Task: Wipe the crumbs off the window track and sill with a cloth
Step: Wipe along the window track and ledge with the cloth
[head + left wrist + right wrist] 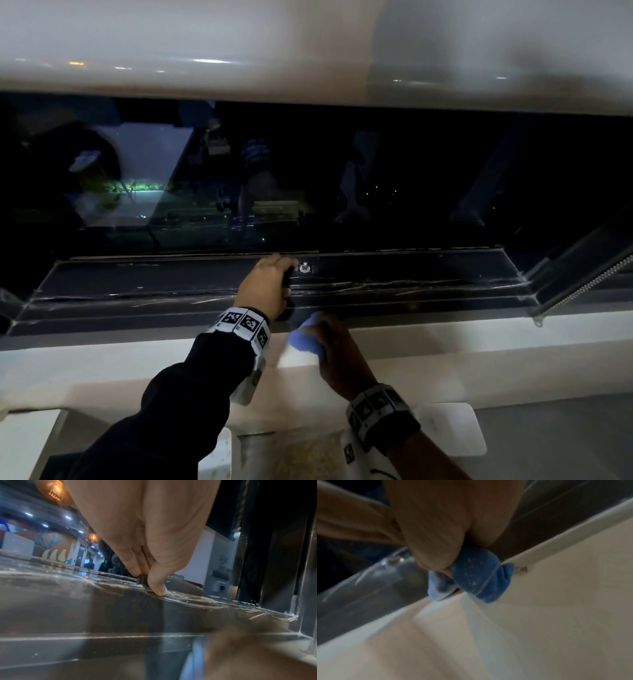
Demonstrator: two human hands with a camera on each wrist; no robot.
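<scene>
My left hand (286,274) (149,577) reaches onto the dark window frame (137,284), its fingers curled round a small black handle (287,278) (142,580). Pale crumbs (120,576) line the track behind the handle. My right hand (318,329) (453,566) grips a bunched blue cloth (306,337) (476,577) and presses it where the dark frame meets the white sill (137,356) (556,601). The cloth is flecked with white specks. A small reddish crumb (524,569) lies on the sill just right of the cloth.
A round metal button (304,268) sits on the frame right of the handle. A blind's bead chain (582,284) hangs along the right jamb. Below the sill are a container of yellowish grains (301,455) and a white block (452,428).
</scene>
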